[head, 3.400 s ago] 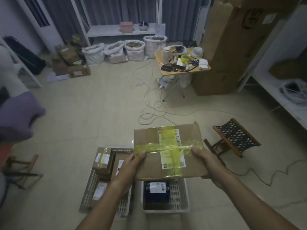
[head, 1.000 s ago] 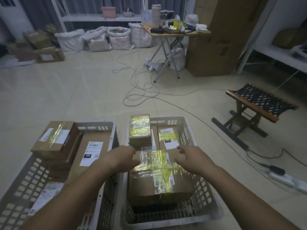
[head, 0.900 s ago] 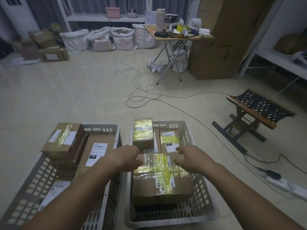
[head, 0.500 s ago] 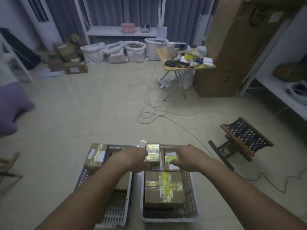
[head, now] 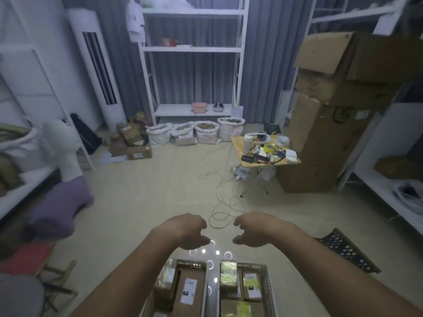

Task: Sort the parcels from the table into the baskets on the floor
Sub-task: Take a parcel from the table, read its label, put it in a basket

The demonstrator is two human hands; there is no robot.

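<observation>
Both empty: left hand (head: 186, 229) and right hand (head: 254, 229) hover loosely curled above two floor baskets (head: 266, 284) packed with parcels (head: 251, 286).

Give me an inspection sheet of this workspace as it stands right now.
Surface: pale tiled floor; the parcel table is not in view.
Job's things: left basket and right basket side by side at the bottom edge, both holding taped cardboard parcels.
Clutter: folding table piled with small items; four white sacks; boxes by the wall.
Hands: left hand and right hand above the baskets, fingers loosely curled, holding nothing.
Cables: loose cable coiled across the floor.
Surroundings: white shelving, tall cardboard boxes, folding stool, purple cushion.
</observation>
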